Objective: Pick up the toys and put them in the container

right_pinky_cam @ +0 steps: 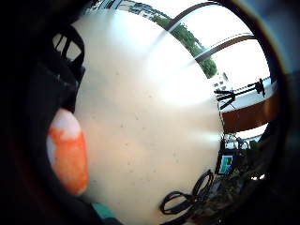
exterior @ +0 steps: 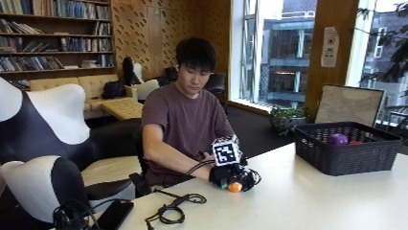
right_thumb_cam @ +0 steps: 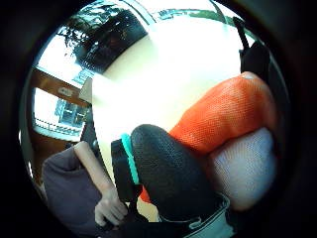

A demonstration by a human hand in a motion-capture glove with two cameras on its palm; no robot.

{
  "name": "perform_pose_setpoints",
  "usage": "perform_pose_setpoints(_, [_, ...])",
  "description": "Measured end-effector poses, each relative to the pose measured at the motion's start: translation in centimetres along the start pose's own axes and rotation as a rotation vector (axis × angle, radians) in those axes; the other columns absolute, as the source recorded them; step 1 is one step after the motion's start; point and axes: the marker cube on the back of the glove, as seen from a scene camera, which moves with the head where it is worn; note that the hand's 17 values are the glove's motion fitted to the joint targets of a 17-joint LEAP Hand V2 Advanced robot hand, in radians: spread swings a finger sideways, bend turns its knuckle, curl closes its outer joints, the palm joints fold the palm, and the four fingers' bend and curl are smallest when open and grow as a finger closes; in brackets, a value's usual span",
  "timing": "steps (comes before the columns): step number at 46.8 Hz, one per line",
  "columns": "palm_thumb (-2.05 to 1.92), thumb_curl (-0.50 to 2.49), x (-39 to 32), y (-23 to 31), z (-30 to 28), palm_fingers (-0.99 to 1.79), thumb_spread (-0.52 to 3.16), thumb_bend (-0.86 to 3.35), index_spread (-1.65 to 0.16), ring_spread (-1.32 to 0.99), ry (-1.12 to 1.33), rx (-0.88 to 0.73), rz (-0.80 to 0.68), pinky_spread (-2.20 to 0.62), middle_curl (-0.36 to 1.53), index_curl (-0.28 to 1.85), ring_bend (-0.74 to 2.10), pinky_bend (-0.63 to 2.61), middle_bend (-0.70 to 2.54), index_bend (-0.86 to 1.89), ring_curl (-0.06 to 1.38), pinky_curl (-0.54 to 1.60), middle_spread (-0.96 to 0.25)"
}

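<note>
- Gripped in the curled fingers of the gloved right hand [exterior: 231, 176], an orange-and-white toy [exterior: 235, 187] is held low over the white table [exterior: 306, 201].
- Farther along the table, a dark basket [exterior: 347, 146] is seen holding a purple toy [exterior: 338, 139].

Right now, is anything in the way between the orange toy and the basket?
No, nothing visible. The gloved right hand grips the orange toy low over the table, and only bare tabletop lies between it and the dark basket.
</note>
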Motion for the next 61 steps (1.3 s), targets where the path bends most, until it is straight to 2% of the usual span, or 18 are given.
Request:
perform_pose_setpoints(2, [-0.16, 0.11, -0.2, -0.1, -0.2, 1.0, 1.14, -0.1, -0.26, -0.23, 0.038, 0.061, -0.013, -0.21, 0.33, 0.25, 0.86, 0.68, 0.53, 0.23, 0.47, 0.34, -0.17])
perform_pose_setpoints(3, [-0.17, 0.1, -0.2, -0.1, -0.3, 1.13, 1.15, -0.11, -0.26, -0.24, 0.055, 0.087, -0.023, -0.22, 0.36, 0.27, 0.92, 0.67, 0.61, 0.26, 0.5, 0.35, -0.18])
perform_pose_setpoints(4, [-0.16, 0.1, -0.2, -0.2, -0.5, 1.12, 1.15, -0.11, -0.25, -0.25, 0.068, 0.109, -0.031, -0.24, 0.37, 0.27, 0.94, 0.67, 0.63, 0.27, 0.51, 0.35, -0.18])
perform_pose_setpoints(6, [-0.15, 0.1, -0.2, -0.5, -0.8, 1.32, 1.17, -0.1, -0.25, -0.27, 0.083, 0.14, -0.039, -0.26, 0.43, 0.33, 1.0, 0.69, 0.77, 0.38, 0.55, 0.38, -0.18])
perform_pose_setpoints(8, [-0.14, 0.1, -0.1, -0.8, -1.1, 1.35, 1.2, -0.09, -0.24, -0.28, 0.092, 0.154, -0.058, -0.29, 0.47, 0.36, 1.05, 0.72, 0.86, 0.43, 0.59, 0.4, -0.18])
perform_pose_setpoints(12, [-0.08, 0.1, 1.3, -1.2, -1.0, 1.38, 1.27, -0.05, -0.22, -0.3, 0.199, 0.131, -0.224, -0.32, 0.54, 0.42, 1.14, 0.79, 1.01, 0.55, 0.63, 0.44, -0.17])
perform_pose_setpoints(13, [-0.08, 0.1, 1.4, -1.5, -1.0, 1.37, 1.29, -0.05, -0.22, -0.3, 0.189, 0.114, -0.21, -0.33, 0.55, 0.43, 1.15, 0.8, 1.04, 0.58, 0.64, 0.45, -0.16])
perform_pose_setpoints(17, [-0.02, 0.13, -0.3, -2.9, -1.1, 1.36, 1.39, -0.01, -0.22, -0.3, -0.02, 0.006, 0.016, -0.36, 0.59, 0.5, 1.22, 0.86, 1.13, 0.72, 0.66, 0.48, -0.15])
perform_pose_setpoints(22, [0.0, 0.16, -1.4, -5.3, -2.9, 1.32, 1.46, 0.0, -0.2, -0.3, -0.11, -0.132, 0.03, -0.38, 0.64, 0.57, 1.28, 0.9, 1.23, 0.87, 0.68, 0.51, -0.13])
perform_pose_setpoints(30, [0.02, 0.2, -3.2, -11.6, -11.1, 1.24, 1.52, 0.01, -0.17, -0.3, -0.128, -0.176, 0.008, -0.39, 0.67, 0.64, 1.36, 0.97, 1.32, 0.97, 0.69, 0.55, -0.11])
perform_pose_setpoints(37, [0.01, 0.23, -4.8, -18.6, -20.1, 1.2, 1.53, 0.0, -0.16, -0.29, -0.097, -0.069, 0.016, -0.4, 0.68, 0.68, 1.4, 1.0, 1.36, 1.01, 0.69, 0.58, -0.1])
perform_pose_setpoints(43, [0.0, 0.25, -6.5, -24.2, -24.4, 1.18, 1.52, -0.01, -0.15, -0.29, 0.013, -0.004, 0.03, -0.4, 0.69, 0.71, 1.42, 1.01, 1.38, 1.02, 0.69, 0.59, -0.09])
perform_pose_setpoints(53, [0.0, 0.27, -14.1, -32.7, -26.2, 1.16, 1.51, -0.01, -0.14, -0.28, 0.031, 0.053, 0.054, -0.4, 0.69, 0.74, 1.45, 1.02, 1.4, 1.03, 0.68, 0.61, -0.09])
perform_pose_setpoints(58, [-0.01, 0.28, -19.1, -35.9, -25.1, 1.16, 1.5, -0.01, -0.13, -0.28, -0.069, 0.084, -0.05, -0.4, 0.69, 0.75, 1.46, 1.02, 1.41, 1.03, 0.68, 0.62, -0.09])
perform_pose_setpoints(61, [-0.01, 0.29, -21.5, -37.8, -23.6, 1.15, 1.5, -0.01, -0.13, -0.28, -0.046, 0.097, -0.032, -0.4, 0.69, 0.75, 1.46, 1.02, 1.41, 1.02, 0.67, 0.62, -0.09])
